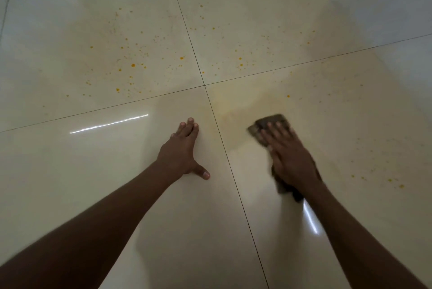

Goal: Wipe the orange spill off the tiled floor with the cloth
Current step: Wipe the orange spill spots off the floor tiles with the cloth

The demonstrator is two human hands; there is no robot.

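1. Cream glossy tiled floor [70,171] fills the head view; dark grout lines cross near centre, just ahead of the hands.
2. Right hand [289,157] lies flat, palm down, fingers spread, pressing the cloth [268,122] onto the near-right tile. Not a closed grip; fingers are extended over the fabric.
3. Cloth is dark brown-grey and crumpled. One part sticks out past the fingertips, another bunches under the wrist. It looks motion-blurred.
4. Left hand [184,148] is wide open and holds nothing. It is planted flat on the near-left tile, thumb splayed toward the grout line, well apart from the cloth.
5. Orange spill [133,65] shows as scattered droplets, mostly on the two far tiles, densest on the far-left one.
6. A few more orange specks sit on the near-right tile, right of the cloth and toward the frame edge.
7. Faint yellowish smear [236,106] lies on the near-right tile just ahead of the cloth, beside the grout crossing.
8. Bright light streaks reflect off the near tiles.
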